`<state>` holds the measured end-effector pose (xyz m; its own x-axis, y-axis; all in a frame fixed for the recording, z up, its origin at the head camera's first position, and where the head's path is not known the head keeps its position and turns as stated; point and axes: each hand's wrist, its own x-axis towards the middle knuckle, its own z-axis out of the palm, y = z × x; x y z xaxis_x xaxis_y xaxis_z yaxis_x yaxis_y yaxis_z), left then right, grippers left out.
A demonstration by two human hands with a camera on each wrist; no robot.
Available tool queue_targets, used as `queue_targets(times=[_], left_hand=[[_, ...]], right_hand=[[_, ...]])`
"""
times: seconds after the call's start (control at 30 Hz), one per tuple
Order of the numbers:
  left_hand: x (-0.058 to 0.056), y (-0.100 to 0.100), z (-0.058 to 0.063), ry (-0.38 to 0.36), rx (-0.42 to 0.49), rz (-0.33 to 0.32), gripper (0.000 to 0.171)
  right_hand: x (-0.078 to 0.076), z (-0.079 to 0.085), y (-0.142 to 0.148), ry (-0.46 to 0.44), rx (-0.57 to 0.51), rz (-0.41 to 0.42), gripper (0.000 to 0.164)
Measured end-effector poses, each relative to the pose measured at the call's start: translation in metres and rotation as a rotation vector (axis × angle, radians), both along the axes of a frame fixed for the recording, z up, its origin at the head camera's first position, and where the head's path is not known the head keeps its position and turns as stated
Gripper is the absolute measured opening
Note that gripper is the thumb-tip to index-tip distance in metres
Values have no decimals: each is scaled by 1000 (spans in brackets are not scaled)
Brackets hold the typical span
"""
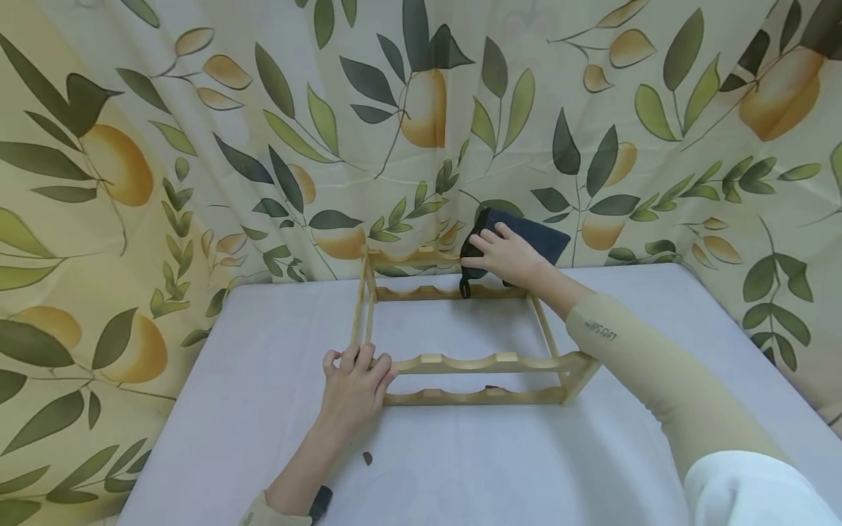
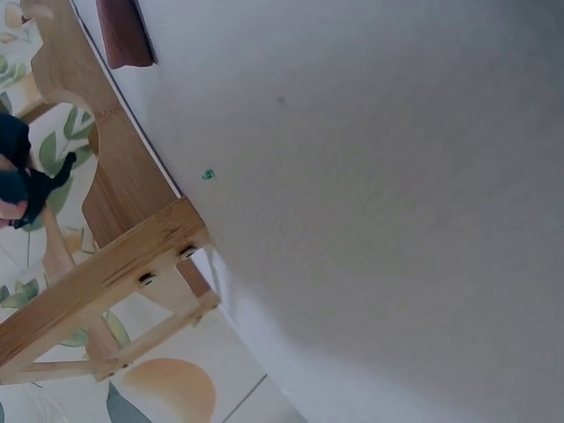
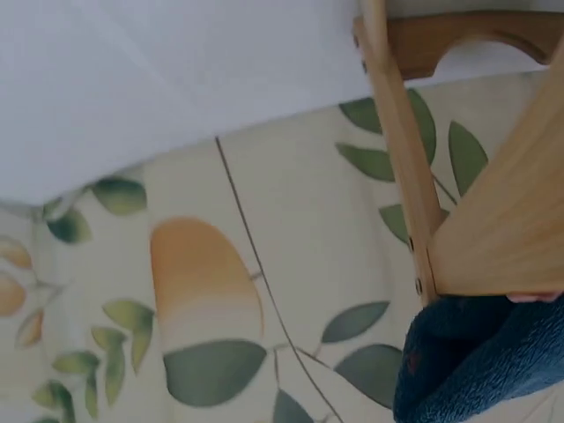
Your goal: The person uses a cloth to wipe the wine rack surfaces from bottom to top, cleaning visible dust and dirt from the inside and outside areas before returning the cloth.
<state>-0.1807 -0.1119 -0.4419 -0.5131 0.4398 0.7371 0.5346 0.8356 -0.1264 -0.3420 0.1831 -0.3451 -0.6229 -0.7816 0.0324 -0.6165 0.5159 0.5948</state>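
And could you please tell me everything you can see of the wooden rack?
The wooden rack is pale, grained wood: scalloped rails, upper and lower, run along front and back, joined by slim end pieces where the left wrist view shows screw heads. It looks assembled and stands on the white-covered table. The left hand grips its near left corner; the right hand holds a dark blue cloth at the upper back rail.

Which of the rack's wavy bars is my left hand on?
The upper front bar: your left hand rests on its left end. The lower front bar runs beneath it, and the back bars stand farther away.
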Motion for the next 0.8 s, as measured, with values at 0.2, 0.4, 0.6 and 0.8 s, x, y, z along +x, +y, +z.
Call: queue_targets(times=[0.2,0.4,0.6,0.8], left_hand=[[1,0,0,-10,4,8,38],[1,2,0,-10,5,5,37],[2,2,1,1,9,5,36],[2,2,1,2,7,2,36]], right_hand=[[-1,-1,5,-30,7,-15,52],[0,1,16,8,-1,-22,41],[1,2,18,20,-46,45,40],[3,3,9,15,-38,71,48]])
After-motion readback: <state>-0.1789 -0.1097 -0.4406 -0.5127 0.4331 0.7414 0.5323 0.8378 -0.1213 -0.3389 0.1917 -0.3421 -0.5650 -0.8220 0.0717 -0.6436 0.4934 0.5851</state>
